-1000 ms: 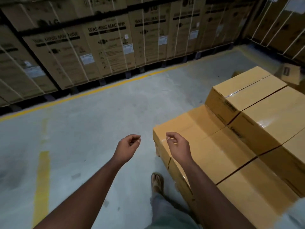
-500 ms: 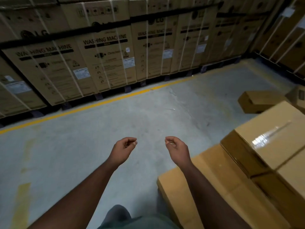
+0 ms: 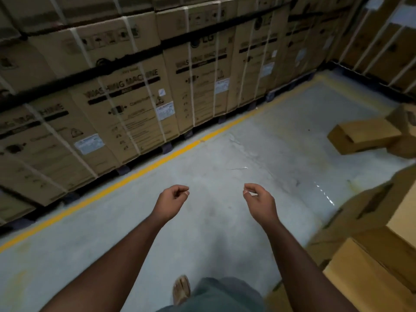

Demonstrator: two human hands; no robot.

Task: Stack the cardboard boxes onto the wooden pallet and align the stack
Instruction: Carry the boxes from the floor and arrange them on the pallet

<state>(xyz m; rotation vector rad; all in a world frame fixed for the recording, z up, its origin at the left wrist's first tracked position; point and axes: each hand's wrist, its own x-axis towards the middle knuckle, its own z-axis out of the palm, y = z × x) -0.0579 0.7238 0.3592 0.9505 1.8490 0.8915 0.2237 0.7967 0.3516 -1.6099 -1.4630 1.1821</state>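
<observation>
**Two empty hands over bare floor, boxes off to the right**

From the head camera: two hands, both held out over the grey concrete floor point(image 3: 213, 221), well apart from any box. The left hand point(image 3: 172, 200) and the right hand point(image 3: 261, 202) each hang with fingers loosely curled, holding nothing. One sandalled foot point(image 3: 182, 289) shows near the bottom edge.

One loose cardboard box point(image 3: 364, 136) lies on the floor at far right, with a second box point(image 3: 405, 122) just beside it, cut by the frame edge. The stacked boxes point(image 3: 371, 266) fill the near right corner; their count cannot be told here, and the pallet under them is hidden.

Half a second ago the stack took up more of the right side; now the view has swung left and up, and the hands sit farther apart.

The boxes are plain tan cardboard, blurred, with dark seams between them. A yellow line point(image 3: 157, 163) runs along the washing-machine cartons point(image 3: 135, 97) at the far left.
</observation>
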